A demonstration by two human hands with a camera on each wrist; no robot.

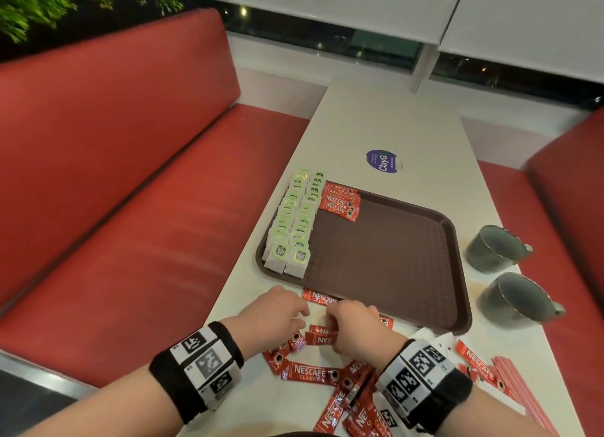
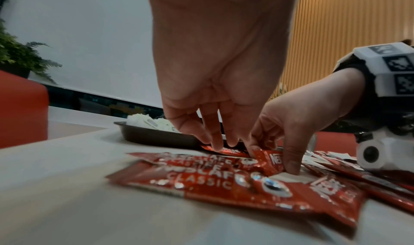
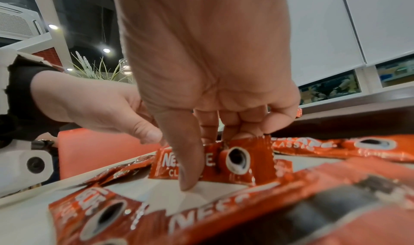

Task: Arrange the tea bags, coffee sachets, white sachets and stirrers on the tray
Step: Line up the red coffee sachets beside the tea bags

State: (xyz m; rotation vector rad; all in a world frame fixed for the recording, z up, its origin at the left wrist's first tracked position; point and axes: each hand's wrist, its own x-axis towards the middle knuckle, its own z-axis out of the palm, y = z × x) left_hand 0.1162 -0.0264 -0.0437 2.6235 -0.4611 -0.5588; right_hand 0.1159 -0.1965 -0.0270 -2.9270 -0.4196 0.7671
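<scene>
The brown tray (image 1: pixel 392 257) holds two rows of green-tagged tea bags (image 1: pixel 291 227) along its left side and a stack of red coffee sachets (image 1: pixel 340 201) at its far left corner. Loose coffee sachets (image 1: pixel 310 373) lie on the table in front of the tray. My right hand (image 3: pixel 212 160) pinches one coffee sachet (image 3: pixel 246 160) on its edge, thumb in front and fingers behind. My left hand (image 2: pixel 215 146) reaches down beside it, its straight fingertips on a sachet (image 2: pixel 226 150) by the tray's near rim. White sachets (image 1: pixel 438 338) and pink stirrers (image 1: pixel 513 374) lie to the right.
Two dark cups (image 1: pixel 496 250) (image 1: pixel 519 299) stand on the table right of the tray. A round purple sticker (image 1: pixel 382 161) is on the tabletop beyond it. Red bench seats (image 1: pixel 114 175) flank the narrow table on both sides.
</scene>
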